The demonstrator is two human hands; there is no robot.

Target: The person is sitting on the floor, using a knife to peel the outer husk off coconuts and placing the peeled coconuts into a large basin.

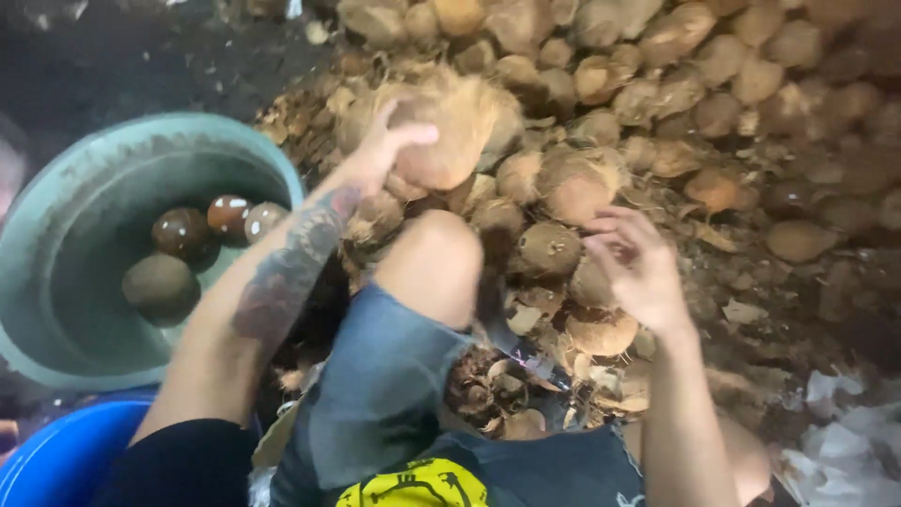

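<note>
My left hand (387, 143) grips a large husked coconut (450, 127) with pale fibrous tufts, lifted just above the pile. My right hand (636, 266) hovers with fingers spread over smaller brown coconuts (549, 249) near my bent knee (434, 258); it holds nothing. A big heap of husked coconuts (657, 66) fills the upper right. A green basin (56, 235) at the left holds several dark, wet, peeled coconuts (183, 232).
A blue tub rim (66, 451) shows at the bottom left. Husk scraps and fibres (497, 385) lie on the ground between my legs. White crumpled plastic (845, 441) sits at the bottom right. Dark ground lies beyond the basin.
</note>
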